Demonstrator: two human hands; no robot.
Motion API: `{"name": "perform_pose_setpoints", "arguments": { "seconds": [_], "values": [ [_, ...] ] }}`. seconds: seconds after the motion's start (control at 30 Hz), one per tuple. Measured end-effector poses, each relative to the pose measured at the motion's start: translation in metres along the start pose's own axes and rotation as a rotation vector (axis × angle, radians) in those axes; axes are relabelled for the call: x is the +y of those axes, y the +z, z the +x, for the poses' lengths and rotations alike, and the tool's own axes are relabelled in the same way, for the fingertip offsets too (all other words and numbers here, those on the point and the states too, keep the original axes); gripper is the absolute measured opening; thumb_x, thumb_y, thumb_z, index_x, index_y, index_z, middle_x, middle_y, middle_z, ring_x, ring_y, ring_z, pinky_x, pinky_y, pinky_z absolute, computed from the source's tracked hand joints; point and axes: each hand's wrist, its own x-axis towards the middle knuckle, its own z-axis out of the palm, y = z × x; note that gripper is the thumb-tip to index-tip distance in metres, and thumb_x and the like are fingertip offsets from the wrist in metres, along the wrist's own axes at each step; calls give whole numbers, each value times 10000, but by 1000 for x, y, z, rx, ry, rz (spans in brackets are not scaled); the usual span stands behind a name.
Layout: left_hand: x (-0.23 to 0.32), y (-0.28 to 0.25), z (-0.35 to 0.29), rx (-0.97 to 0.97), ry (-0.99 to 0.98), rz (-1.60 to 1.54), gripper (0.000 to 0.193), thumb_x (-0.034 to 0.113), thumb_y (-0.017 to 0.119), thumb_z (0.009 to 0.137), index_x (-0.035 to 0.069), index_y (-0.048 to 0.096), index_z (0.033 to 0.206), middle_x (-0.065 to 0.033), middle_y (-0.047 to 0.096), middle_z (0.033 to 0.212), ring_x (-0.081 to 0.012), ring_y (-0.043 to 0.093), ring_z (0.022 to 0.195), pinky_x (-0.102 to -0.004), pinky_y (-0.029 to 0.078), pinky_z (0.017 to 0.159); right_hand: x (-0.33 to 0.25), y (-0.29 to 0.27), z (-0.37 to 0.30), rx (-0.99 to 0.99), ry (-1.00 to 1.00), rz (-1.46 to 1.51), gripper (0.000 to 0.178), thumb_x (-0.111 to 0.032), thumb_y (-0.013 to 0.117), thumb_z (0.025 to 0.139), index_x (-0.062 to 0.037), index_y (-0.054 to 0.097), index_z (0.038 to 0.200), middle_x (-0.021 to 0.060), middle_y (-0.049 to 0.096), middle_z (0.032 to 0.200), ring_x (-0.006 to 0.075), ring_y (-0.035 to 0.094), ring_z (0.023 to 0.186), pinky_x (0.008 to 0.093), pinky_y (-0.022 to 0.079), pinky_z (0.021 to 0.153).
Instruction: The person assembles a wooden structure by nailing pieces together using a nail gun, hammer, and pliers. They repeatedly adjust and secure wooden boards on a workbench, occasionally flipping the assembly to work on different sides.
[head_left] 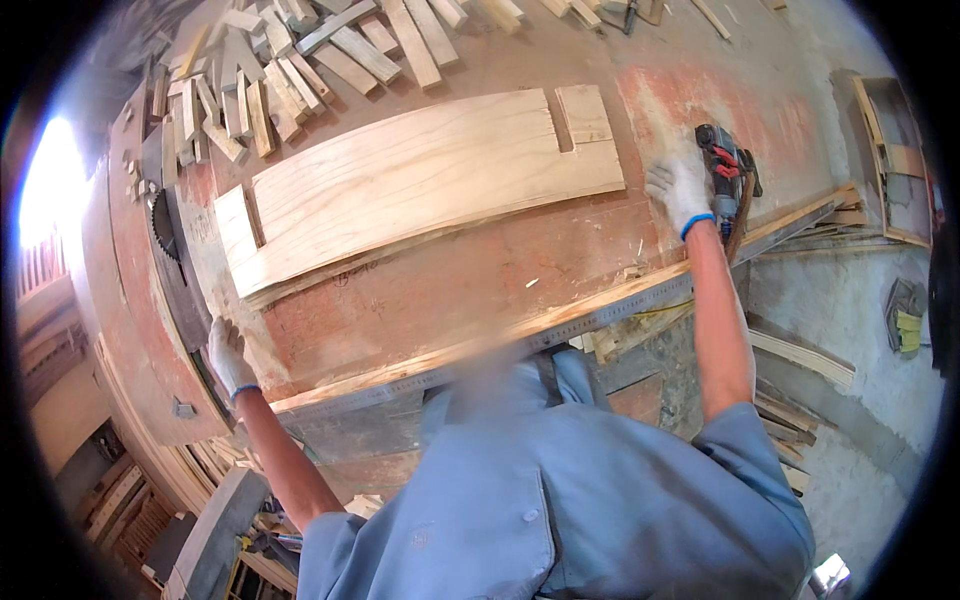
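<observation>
While a toothed saw blade (164,224) shows at far left, the gloved left hand (231,360) lies open near it on the bench (430,300). Mid-bench rests a notched wooden panel (420,180); before it runs a metal rule (590,321), its markings too small to read. The gloved right hand (682,188), loosely open, sits just beside a black-and-red power tool (724,165).

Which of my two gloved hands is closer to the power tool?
Your right hand: it's right beside the black and red power tool. Your left hand is far across, nearer the toothed saw blade.
</observation>
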Motion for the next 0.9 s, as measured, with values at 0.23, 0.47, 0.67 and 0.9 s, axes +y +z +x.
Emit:
{"name": "perform_pose_setpoints", "arguments": {
  "seconds": [0.23, 0.47, 0.67, 0.9],
  "values": [
    [40, 97, -31, -66, 366, 632, 580, 297, 600, 1028, -115, 548, 1434, -262, 596, 1451, -336, 567, 1342, -382, 414, 1146, 5, 81, -19, -75, -546, -841, 425, -304, 575, 1038, 19, 689, 1290, 185, 713, 1294, 318, 647, 1235, 412, 491, 1069],
    [30, 100, -41, -22, 371, 634, 464, 251, 581, 996, -109, 608, 1288, -220, 670, 1224, -297, 626, 1120, -384, 481, 993, 8, 82, -20, -29, -650, -976, 380, -266, 538, 1034, 28, 702, 1210, 215, 711, 1228, 363, 657, 1166, 436, 505, 1016],
    [26, 109, -59, 46, 396, 506, 307, 230, 546, 927, -63, 612, 992, -118, 612, 915, -258, 571, 821, -394, 490, 793, 8, 97, -38, 37, -715, -937, 350, -270, 486, 1032, 10, 690, 1078, 243, 696, 1088, 442, 646, 1050, 510, 511, 934],
    [9, 104, -56, 102, 344, 507, 157, 118, 510, 915, -16, 465, 846, -50, 432, 770, -188, 404, 727, -377, 396, 655, -10, 108, -49, 31, -607, -887, 342, -291, 499, 1014, 1, 677, 1026, 264, 677, 1100, 461, 623, 1085, 519, 504, 920]
  ]
}}
